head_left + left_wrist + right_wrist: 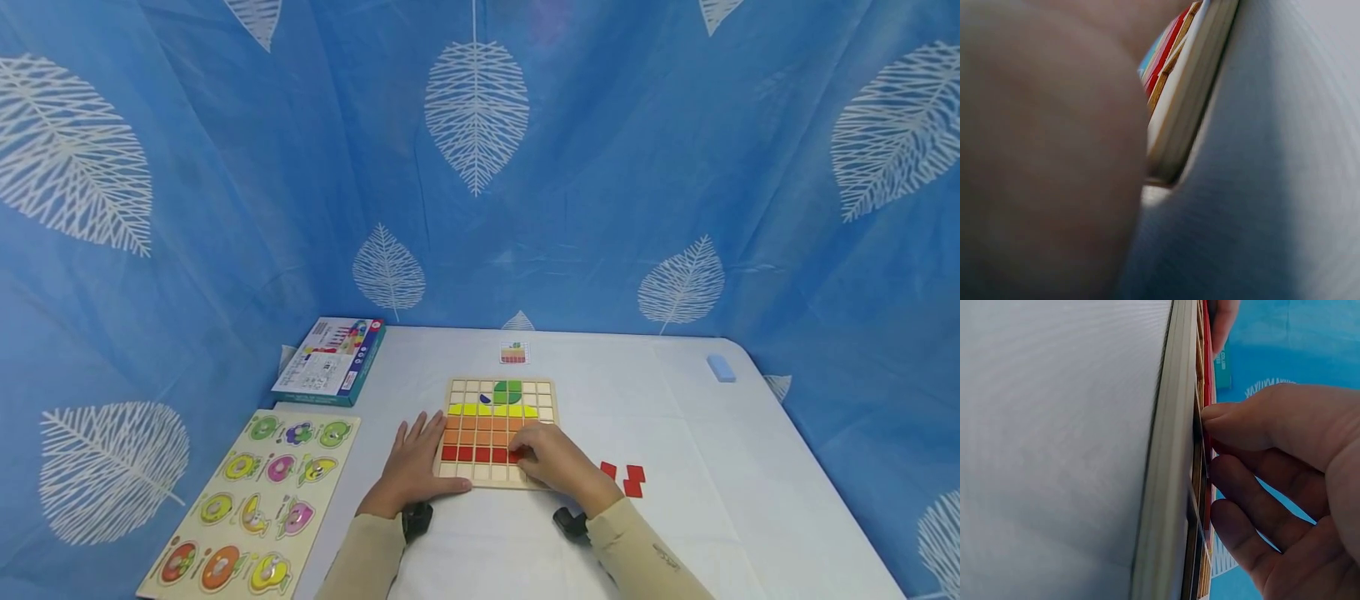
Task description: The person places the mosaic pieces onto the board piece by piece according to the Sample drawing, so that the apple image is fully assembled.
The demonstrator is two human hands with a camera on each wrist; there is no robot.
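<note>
A wooden grid board lies on the white table, its cells filled with a red row, orange rows, a yellow row and green and blue pieces on top. My left hand rests against its left side, fingers extended, thumb along the bottom-left corner. At the right end of the red row, my right hand has its thumb and curled fingers on a red square tile. The right wrist view shows the thumb touching red at the board's surface; the tile is partly hidden. Several loose red tiles lie right of the hand.
A small picture card lies beyond the board. To the left are a fruit puzzle board and a flat box. A light blue block lies at the back right. Blue leaf-patterned cloth hangs behind the table.
</note>
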